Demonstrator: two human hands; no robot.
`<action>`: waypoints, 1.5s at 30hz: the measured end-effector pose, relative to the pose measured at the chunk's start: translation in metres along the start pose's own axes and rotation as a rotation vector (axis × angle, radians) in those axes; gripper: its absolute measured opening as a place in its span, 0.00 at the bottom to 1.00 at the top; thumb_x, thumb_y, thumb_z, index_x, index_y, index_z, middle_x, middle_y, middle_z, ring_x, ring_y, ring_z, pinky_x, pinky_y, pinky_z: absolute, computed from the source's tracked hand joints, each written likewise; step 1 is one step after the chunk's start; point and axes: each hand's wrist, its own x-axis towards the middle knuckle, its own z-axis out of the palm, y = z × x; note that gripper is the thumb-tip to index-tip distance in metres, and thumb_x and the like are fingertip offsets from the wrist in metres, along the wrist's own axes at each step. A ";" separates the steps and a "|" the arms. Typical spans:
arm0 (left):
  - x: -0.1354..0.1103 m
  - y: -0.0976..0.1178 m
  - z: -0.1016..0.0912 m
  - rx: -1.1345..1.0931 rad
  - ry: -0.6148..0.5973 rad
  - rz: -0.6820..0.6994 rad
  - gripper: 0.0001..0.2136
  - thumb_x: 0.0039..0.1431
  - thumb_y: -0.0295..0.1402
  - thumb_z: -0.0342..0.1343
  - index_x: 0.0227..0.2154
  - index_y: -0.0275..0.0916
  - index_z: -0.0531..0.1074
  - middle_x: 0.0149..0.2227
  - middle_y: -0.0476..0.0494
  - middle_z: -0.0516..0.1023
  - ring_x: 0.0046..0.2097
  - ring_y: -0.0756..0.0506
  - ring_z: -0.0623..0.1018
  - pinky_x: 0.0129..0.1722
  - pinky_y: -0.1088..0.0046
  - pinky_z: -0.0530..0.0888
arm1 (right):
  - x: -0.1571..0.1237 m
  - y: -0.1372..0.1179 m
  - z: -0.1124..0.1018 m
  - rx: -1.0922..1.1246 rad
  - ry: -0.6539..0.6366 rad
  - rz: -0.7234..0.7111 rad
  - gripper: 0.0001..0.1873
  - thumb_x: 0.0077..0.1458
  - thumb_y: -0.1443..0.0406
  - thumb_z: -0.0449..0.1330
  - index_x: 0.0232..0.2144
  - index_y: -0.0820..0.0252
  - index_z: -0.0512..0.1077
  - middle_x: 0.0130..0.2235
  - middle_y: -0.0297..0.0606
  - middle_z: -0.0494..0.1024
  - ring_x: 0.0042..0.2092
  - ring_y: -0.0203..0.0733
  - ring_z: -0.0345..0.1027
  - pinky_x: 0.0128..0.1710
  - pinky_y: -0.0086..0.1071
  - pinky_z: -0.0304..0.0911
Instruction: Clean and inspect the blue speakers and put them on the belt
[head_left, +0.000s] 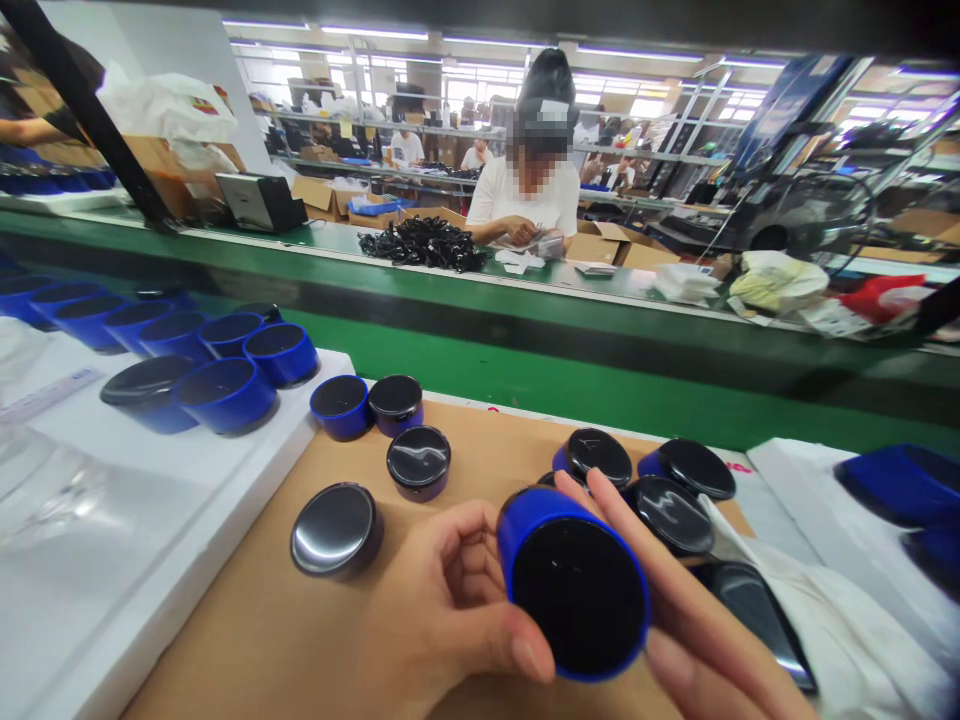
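Head view faces forward, down; seemingly tilted.

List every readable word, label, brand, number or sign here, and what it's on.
No text is clearly readable.
Printed strip on the left white foam: too blurred.
Pink marks beside the right white foam: blurred, can't tell if writing.
White bag, back left: reddish print, too small.
Blue cylinder in the hands: none on the sides that show.
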 end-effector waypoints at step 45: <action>0.009 -0.020 -0.004 1.451 0.396 1.335 0.15 0.66 0.27 0.46 0.53 0.33 0.69 0.53 0.36 0.70 0.56 0.43 0.70 0.55 0.66 0.68 | 0.050 -0.024 -0.057 -1.206 0.685 -0.194 0.22 0.58 0.52 0.56 0.50 0.56 0.65 0.46 0.45 0.75 0.48 0.53 0.71 0.47 0.44 0.69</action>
